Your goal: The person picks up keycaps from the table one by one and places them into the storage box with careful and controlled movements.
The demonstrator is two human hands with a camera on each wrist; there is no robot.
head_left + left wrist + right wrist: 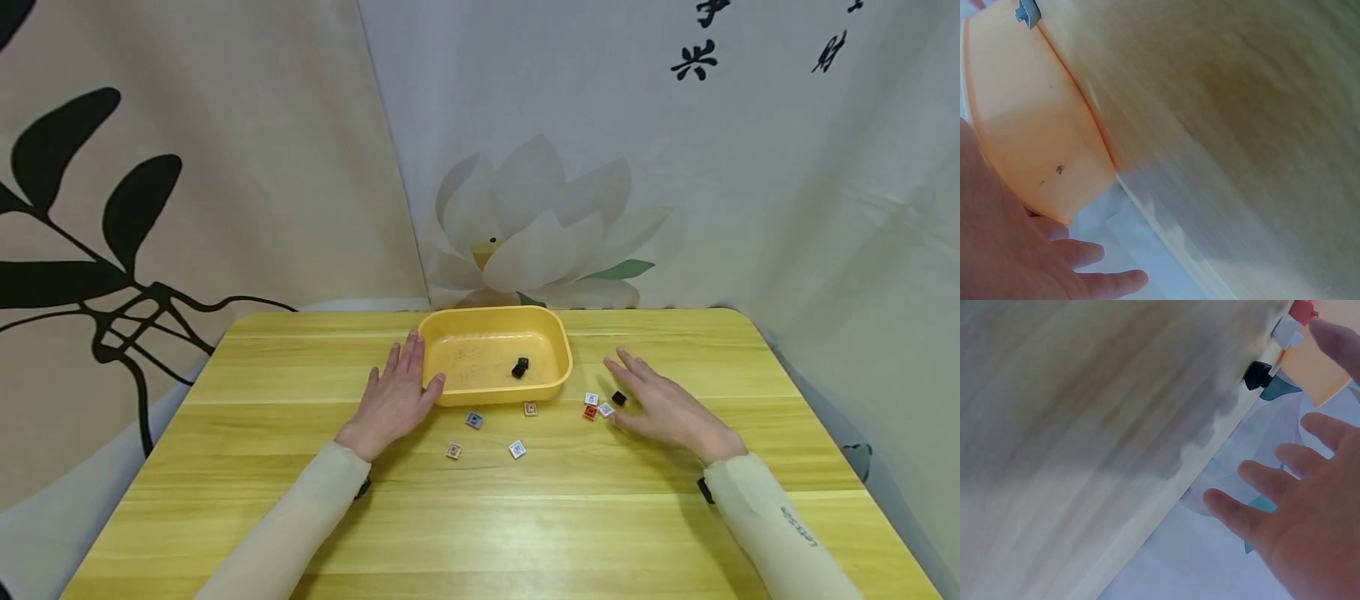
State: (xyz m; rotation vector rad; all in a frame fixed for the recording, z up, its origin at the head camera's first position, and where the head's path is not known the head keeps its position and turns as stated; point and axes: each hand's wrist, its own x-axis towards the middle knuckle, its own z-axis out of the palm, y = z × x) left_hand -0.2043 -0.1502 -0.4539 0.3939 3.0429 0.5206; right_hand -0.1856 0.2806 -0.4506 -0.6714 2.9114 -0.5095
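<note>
A yellow tray [468,397] stands at the table's far edge with a black piece [520,367] inside. My left hand [393,400] lies against its left side, fingers straight and spread; the left wrist view shows this hand [1029,250] beside the tray wall [1041,112]. To the right, my right hand [667,408] is spread, holding nothing, its thumb close to a white piece [606,410]. Near it are a red piece [590,412], another white piece [592,399] and a black piece [618,398]. In the right wrist view the hand [1310,506] has its fingers apart.
In front of the tray lie a blue piece [475,420], a white piece [517,449] and two brownish pieces [453,451], [530,409] on the wooden table [480,533]. A printed curtain [300,167] hangs behind the table.
</note>
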